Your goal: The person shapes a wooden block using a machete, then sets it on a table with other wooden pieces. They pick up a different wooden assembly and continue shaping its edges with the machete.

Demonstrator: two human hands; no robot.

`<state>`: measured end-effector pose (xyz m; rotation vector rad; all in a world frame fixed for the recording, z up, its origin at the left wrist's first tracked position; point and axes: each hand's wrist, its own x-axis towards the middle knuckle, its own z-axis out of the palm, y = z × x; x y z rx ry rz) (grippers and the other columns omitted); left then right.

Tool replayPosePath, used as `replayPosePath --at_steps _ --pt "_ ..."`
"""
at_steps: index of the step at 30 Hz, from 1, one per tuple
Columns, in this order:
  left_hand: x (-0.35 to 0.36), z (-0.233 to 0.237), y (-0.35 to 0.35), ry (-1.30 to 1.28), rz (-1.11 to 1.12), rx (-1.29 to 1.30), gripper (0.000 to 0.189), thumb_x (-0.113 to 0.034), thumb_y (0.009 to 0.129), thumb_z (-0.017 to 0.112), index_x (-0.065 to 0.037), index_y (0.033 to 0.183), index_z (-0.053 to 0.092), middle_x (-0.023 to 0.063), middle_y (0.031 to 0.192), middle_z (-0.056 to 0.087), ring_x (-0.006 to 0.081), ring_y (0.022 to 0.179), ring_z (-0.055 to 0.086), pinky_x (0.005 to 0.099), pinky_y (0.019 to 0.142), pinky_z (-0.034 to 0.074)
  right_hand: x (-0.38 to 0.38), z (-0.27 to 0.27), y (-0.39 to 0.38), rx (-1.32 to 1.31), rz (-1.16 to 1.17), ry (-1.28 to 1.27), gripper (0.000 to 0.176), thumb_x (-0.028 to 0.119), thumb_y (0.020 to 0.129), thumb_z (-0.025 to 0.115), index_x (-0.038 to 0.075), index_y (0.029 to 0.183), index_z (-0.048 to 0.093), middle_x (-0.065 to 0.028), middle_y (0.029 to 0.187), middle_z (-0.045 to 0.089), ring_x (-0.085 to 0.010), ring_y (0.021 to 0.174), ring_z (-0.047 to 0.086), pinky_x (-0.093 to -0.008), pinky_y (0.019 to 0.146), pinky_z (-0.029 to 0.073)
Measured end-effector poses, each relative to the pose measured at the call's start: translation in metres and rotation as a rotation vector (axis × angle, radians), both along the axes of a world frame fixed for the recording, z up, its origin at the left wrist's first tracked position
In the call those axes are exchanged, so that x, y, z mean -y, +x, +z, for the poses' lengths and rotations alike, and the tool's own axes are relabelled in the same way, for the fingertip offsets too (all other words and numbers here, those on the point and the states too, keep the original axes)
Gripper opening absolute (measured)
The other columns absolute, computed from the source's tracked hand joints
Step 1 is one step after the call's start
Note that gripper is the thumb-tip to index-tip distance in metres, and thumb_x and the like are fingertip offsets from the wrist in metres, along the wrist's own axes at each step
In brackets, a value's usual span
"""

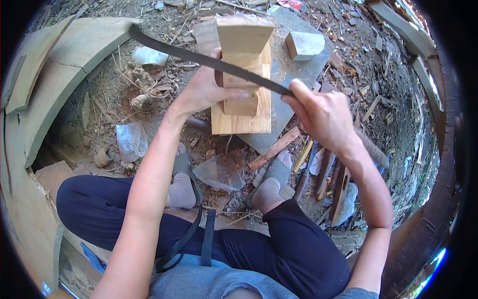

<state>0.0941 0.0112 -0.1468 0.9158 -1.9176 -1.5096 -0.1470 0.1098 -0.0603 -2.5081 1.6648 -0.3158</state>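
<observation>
A long dark curved metal strip, a blade or file (214, 62), slants across the view above a wooden piece. My right hand (323, 114) is closed round its right part, and a handle-like end sticks out beyond my wrist. My left hand (206, 89) grips the upright pale wooden piece (241, 107) from the left, its thumb across the front. That piece rests on a light wooden block (234, 125). The dark strip passes in front of the piece; whether they touch I cannot tell.
A cut wood block (304, 46) lies on a grey sheet (279, 117) at the upper right. Several tools (326, 169) lie by my right foot. Curved planks (94, 42) stand at the left. Plastic bags (132, 141) and wood scraps litter the ground.
</observation>
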Motion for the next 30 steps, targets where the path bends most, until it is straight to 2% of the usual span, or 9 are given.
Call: replayPosePath --at_steps 3,7,11,14,18,22,26,28,30 --pt "-0.002 0.005 0.001 0.173 -0.002 0.032 0.109 -0.027 0.065 0.092 0.003 0.148 0.027 0.0154 0.140 0.047 0.0214 0.131 0.045 0.0374 0.110 0.037 -0.004 0.007 0.000 0.083 0.009 0.001 0.023 0.030 0.097 0.059 0.011 0.089 0.049 -0.0058 0.059 0.060 -0.0270 0.052 0.064 -0.0370 0.042 0.045" --pt "-0.003 0.000 0.000 0.056 0.065 0.000 0.108 -0.038 0.063 0.093 0.007 0.141 0.033 0.0180 0.131 0.052 0.0256 0.128 0.048 0.0378 0.110 0.037 0.001 -0.012 -0.003 -0.089 0.025 0.061 0.023 0.031 0.097 0.059 0.011 0.090 0.049 -0.0055 0.058 0.059 -0.0256 0.050 0.063 -0.0359 0.042 0.045" --pt "-0.001 -0.009 0.001 0.010 0.045 -0.020 0.103 -0.037 0.064 0.092 0.006 0.138 0.035 0.0169 0.130 0.052 0.0235 0.126 0.048 0.0362 0.108 0.038 0.000 0.009 0.002 0.122 0.056 -0.078 0.023 0.032 0.097 0.058 0.012 0.090 0.050 -0.0067 0.055 0.058 -0.0272 0.047 0.061 -0.0376 0.041 0.045" --pt "-0.004 -0.004 -0.001 0.057 0.062 -0.067 0.100 -0.034 0.065 0.092 0.006 0.137 0.037 0.0160 0.131 0.052 0.0225 0.126 0.048 0.0355 0.108 0.039 0.001 -0.017 -0.006 -0.031 0.024 0.070 0.023 0.029 0.097 0.059 0.010 0.087 0.050 -0.0083 0.053 0.055 -0.0243 0.042 0.057 -0.0369 0.041 0.043" --pt "-0.002 -0.010 0.001 -0.063 0.052 -0.007 0.096 -0.031 0.067 0.091 0.004 0.137 0.036 0.0149 0.131 0.054 0.0221 0.125 0.049 0.0341 0.106 0.040 0.003 -0.019 -0.006 0.056 0.045 0.039 0.023 0.028 0.098 0.058 0.010 0.086 0.050 -0.0083 0.052 0.053 -0.0240 0.041 0.056 -0.0372 0.040 0.043" --pt "-0.005 -0.015 0.001 0.102 0.064 -0.057 0.091 -0.028 0.068 0.091 0.004 0.136 0.039 0.0144 0.128 0.056 0.0217 0.121 0.053 0.0329 0.104 0.042 0.005 -0.001 -0.004 0.164 0.059 -0.137 0.022 0.026 0.098 0.058 0.009 0.086 0.051 -0.0070 0.052 0.054 -0.0224 0.041 0.056 -0.0369 0.041 0.043" --pt "-0.002 -0.001 -0.002 0.038 0.043 -0.063 0.092 -0.026 0.067 0.092 0.004 0.136 0.040 0.0137 0.129 0.055 0.0193 0.122 0.051 0.0333 0.105 0.041 0.011 -0.024 -0.014 0.015 0.083 -0.055 0.024 0.029 0.099 0.057 0.010 0.086 0.050 -0.0076 0.053 0.056 -0.0221 0.042 0.057 -0.0376 0.041 0.042" --pt "-0.004 -0.005 -0.001 0.017 0.061 -0.070 0.093 -0.027 0.067 0.092 0.004 0.137 0.039 0.0140 0.132 0.053 0.0193 0.125 0.049 0.0343 0.107 0.039 0.010 -0.014 -0.011 -0.016 0.032 0.061 0.022 0.035 0.097 0.057 0.013 0.096 0.053 -0.0095 0.056 0.059 -0.0296 0.049 0.062 -0.0396 0.044 0.046" --pt "-0.003 -0.009 0.002 0.114 0.050 -0.059 0.094 -0.027 0.066 0.092 0.004 0.138 0.039 0.0146 0.132 0.053 0.0200 0.126 0.049 0.0351 0.107 0.039 0.010 0.001 -0.009 0.087 0.090 -0.115 0.023 0.035 0.097 0.057 0.013 0.097 0.055 -0.0068 0.056 0.061 -0.0267 0.049 0.062 -0.0372 0.042 0.045"
